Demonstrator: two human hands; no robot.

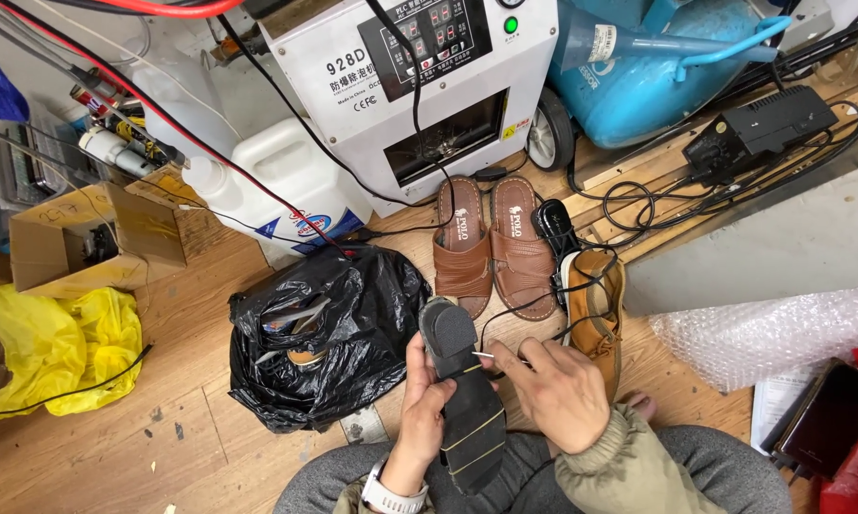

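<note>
**Hands on an upturned black shoe above the lap**

Grey-trousered knees (696, 466) at the bottom edge. Just above them, black rubber-soled shoe (465, 400) held sole up, heel end pointing away from the body, pale lines crossing the sole. Left hand (427, 400) clamped round the shoe's left edge, thumb on the sole, white wristwatch (391, 497) at the wrist. Right hand (555, 390), in an olive padded sleeve (629, 466), just right of the shoe, fingers pinched together on a thin metal needle (486, 356) whose tip touches the shoe near the heel. Whether thread runs from it: cannot tell.

Left of the shoe, crumpled black plastic bag (329, 333) on the wooden floor (162, 419), open at the top, with pale scraps inside. Right of the shoe, tan leather sandal (598, 309) lying with a black cable (543, 305) looped over it. Far right of the shoe, sheet of clear bubble wrap (772, 338).

Beyond the shoe's heel, pair of brown leather slide sandals (494, 247) side by side, a small black shoe (555, 227) just right of them. Far left of the shoe, yellow plastic bag (58, 347) and, behind it, open brown cardboard box (81, 243).

Farthest beyond the shoe: white metal machine with a dark display panel and green button (419, 86), white plastic jerrycan (277, 181) to its left, blue compressor tank on a small wheel (667, 76) to its right, black power adapter (758, 124) with tangled cables further right.
</note>
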